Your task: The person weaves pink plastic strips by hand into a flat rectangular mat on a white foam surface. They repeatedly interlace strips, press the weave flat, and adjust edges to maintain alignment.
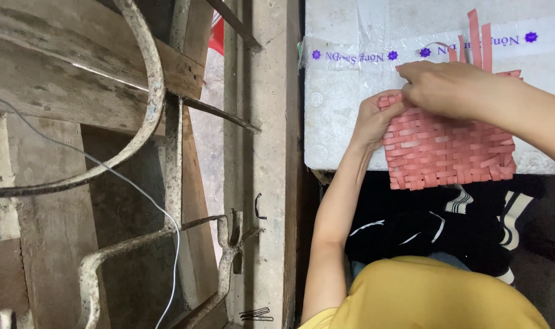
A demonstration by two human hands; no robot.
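Note:
A pink woven basket piece (pixel 451 152) made of flat plastic strips lies on a white foam box (pixel 338 103). My left hand (pixel 375 122) grips its left edge with fingers curled around the weave. My right hand (pixel 448 88) reaches across from the right and pinches the strips at the top left corner. Several loose pink strips (pixel 478 42) stick up beyond the weave's far edge.
A band of clear tape with purple marks (pixel 362 56) crosses the foam box. Left of it stand a concrete post (pixel 268 158), a rusty curved metal grille (pixel 155 103) and a thin grey wire (pixel 137 192). Dark striped cloth (pixel 448 225) lies below the box.

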